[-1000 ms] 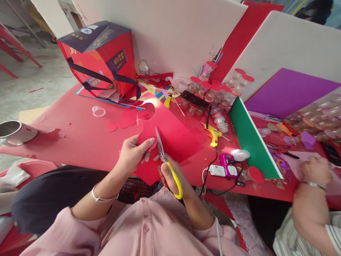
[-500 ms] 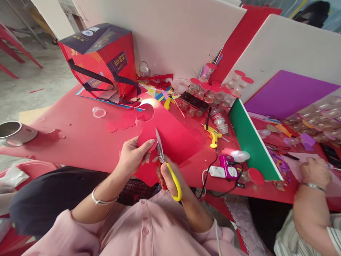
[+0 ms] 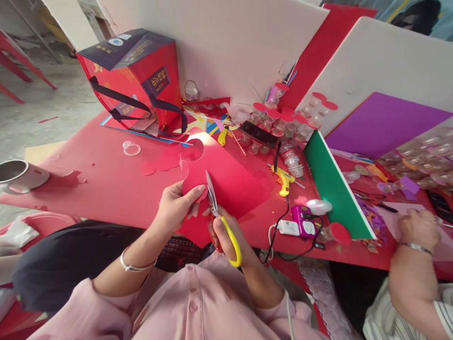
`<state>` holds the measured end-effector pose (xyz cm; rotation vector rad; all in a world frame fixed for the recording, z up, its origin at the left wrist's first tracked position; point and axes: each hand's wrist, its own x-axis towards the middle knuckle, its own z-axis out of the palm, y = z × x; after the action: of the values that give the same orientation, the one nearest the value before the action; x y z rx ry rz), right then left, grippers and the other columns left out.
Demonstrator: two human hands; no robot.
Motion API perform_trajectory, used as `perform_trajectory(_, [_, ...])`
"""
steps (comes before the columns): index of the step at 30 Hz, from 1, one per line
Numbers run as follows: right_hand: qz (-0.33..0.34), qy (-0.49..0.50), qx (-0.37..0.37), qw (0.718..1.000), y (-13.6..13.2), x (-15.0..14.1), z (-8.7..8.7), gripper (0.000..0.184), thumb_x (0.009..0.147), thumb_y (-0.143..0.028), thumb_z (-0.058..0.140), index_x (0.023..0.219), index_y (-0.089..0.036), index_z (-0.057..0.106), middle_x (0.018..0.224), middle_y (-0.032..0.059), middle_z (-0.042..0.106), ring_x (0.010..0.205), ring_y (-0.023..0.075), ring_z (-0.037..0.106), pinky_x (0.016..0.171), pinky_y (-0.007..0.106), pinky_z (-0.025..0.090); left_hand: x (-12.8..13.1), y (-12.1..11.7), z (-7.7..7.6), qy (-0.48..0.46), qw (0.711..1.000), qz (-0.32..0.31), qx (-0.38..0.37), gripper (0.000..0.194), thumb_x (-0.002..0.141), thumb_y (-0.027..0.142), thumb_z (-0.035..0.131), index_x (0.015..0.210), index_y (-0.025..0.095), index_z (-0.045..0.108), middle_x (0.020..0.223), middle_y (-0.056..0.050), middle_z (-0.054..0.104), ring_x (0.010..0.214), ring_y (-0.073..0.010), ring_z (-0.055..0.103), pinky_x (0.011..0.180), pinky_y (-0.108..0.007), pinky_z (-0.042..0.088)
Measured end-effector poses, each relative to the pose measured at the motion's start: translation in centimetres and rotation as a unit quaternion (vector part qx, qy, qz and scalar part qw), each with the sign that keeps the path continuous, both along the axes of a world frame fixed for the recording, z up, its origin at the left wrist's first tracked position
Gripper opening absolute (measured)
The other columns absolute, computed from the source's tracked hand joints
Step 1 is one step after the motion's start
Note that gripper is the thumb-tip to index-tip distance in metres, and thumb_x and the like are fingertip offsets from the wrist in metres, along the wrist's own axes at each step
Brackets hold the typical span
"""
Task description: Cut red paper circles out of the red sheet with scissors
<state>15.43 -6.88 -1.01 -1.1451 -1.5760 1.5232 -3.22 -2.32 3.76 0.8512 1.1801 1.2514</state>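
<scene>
A large sheet of red paper (image 3: 230, 184) with curved cut-outs along its edge is held above the table's front. My left hand (image 3: 177, 205) pinches a rounded part of the sheet between thumb and fingers. My right hand (image 3: 226, 231) grips a pair of scissors (image 3: 233, 243) with a yellow handle loop and a reddish one. The metal blades point away from me and lie over the paper, just right of my left thumb. Several cut red paper circles (image 3: 166, 160) lie on the table past my left hand.
A yellow glue gun (image 3: 283, 180), a phone (image 3: 258, 134) and clear plastic cups with red discs (image 3: 272, 115) stand to the right. A green panel (image 3: 336, 184) divides off a co-worker's hand (image 3: 419, 229). A red bag (image 3: 141, 85) and a metal mug (image 3: 24, 175) are leftward.
Almost nothing differs. Both hands, the scissors and the red sheet keep nearly the same place, and the view has shifted very slightly.
</scene>
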Motion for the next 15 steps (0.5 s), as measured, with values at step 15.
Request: perform_trajectory(15, [0.003,-0.006,-0.008,1.000,-0.16,0.45,0.33,0.088,0.106,-0.099,0.039,0.133,-0.021,0.069,0.067,-0.0036,0.048,0.055,0.0175,0.046,0.052,0.030,0.039,-0.05,0.24,0.29,0.016,1.000,-0.010,-0.007,0.047,0.076,0.045,0.097,0.062,0.023,0.058,0.042,0.003,0.055,0.035,-0.0089,0.046,0.038,-0.021,0.030])
